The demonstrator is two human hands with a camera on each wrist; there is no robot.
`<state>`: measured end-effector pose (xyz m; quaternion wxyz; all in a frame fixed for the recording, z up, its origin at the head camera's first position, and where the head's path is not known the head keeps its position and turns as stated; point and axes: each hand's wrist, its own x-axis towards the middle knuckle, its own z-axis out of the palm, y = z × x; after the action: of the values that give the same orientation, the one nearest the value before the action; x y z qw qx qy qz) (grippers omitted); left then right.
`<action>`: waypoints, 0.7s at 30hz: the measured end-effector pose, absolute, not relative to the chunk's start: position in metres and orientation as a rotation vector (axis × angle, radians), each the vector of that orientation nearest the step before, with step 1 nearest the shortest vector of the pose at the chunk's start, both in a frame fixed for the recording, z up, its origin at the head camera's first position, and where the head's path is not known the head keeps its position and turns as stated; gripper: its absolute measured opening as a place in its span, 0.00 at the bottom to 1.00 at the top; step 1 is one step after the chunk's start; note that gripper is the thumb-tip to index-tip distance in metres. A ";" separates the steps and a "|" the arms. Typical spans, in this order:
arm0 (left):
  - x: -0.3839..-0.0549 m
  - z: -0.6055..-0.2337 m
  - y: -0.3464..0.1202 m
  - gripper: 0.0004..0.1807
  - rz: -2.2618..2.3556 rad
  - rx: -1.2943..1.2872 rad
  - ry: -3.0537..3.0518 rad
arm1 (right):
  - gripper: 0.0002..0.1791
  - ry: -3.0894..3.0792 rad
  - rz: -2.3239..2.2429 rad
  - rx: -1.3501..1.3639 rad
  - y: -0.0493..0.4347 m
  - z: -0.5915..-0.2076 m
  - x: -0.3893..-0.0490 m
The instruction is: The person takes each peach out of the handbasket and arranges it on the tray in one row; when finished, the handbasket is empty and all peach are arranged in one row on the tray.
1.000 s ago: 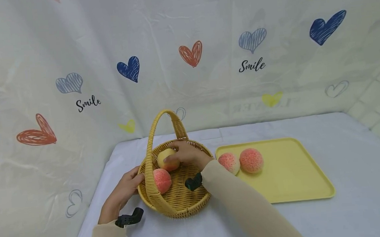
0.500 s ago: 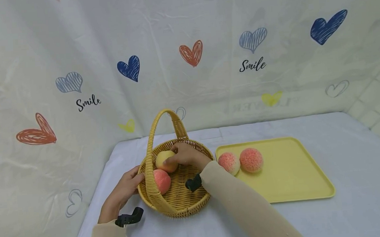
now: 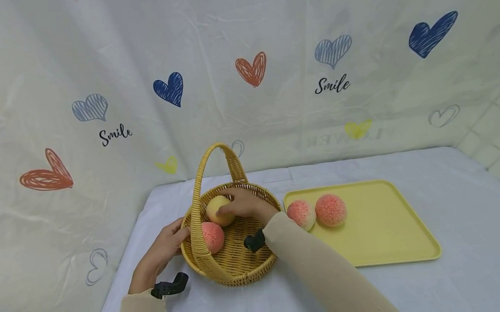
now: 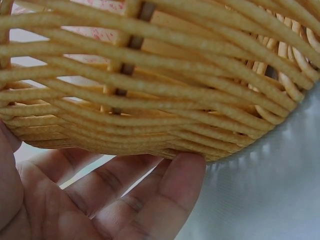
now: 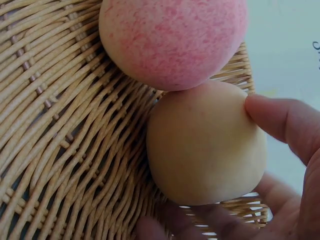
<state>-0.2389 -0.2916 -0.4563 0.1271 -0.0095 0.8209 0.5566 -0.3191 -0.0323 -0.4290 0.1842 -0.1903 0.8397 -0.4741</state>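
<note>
A round wicker basket [image 3: 239, 266] with a tall arched handle [image 3: 198, 192] stands on the table. My left hand [image 3: 163, 252] holds its left side, several fingertips [image 4: 185, 175] pressed against the lower weave in the left wrist view. Inside, my right hand [image 3: 246, 204] grips a pale yellow peach [image 5: 205, 145], the thumb on one side and the other fingers round its far side, partly hidden. A pink peach [image 3: 213, 238] lies against it, nearer me, partly behind the handle in the head view.
To the basket's right lies a yellow tray [image 3: 383, 229] bearing two pink peaches, one pale-sided [image 3: 302, 215] and one redder [image 3: 330, 210]. My right sleeve [image 3: 321, 261] passes over the tray's near left corner. A white curtain [image 3: 290, 115] with printed hearts hangs behind the table.
In my right hand the yellow peach has turned, its red patch going out of sight; it shifted slightly toward me, then back. The fingers drew in and stretched out again. The left hand keeps its place.
</note>
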 end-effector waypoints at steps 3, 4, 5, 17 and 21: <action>-0.239 -0.456 -0.292 0.29 1.618 -0.025 2.389 | 0.38 2.354 -1.340 -0.587 -0.034 -0.429 -0.320; -0.239 -0.456 -0.292 0.29 1.619 -0.024 2.387 | 0.37 2.349 -1.347 -0.596 -0.034 -0.429 -0.320; -0.239 -0.456 -0.292 0.29 1.620 -0.023 2.385 | 0.35 2.348 -1.357 -0.598 -0.034 -0.430 -0.320; -0.238 -0.454 -0.291 0.29 1.630 -0.015 2.374 | 0.25 2.360 -1.388 -0.558 -0.029 -0.427 -0.320; -0.238 -0.454 -0.291 0.29 1.632 -0.014 2.372 | 0.26 2.335 -1.348 -0.616 -0.025 -0.421 -0.319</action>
<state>-0.2379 -0.2911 -0.4539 0.1309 -0.0048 0.8166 0.5621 -0.3187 -0.0253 -0.4214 0.1870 -0.2189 0.8294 -0.4788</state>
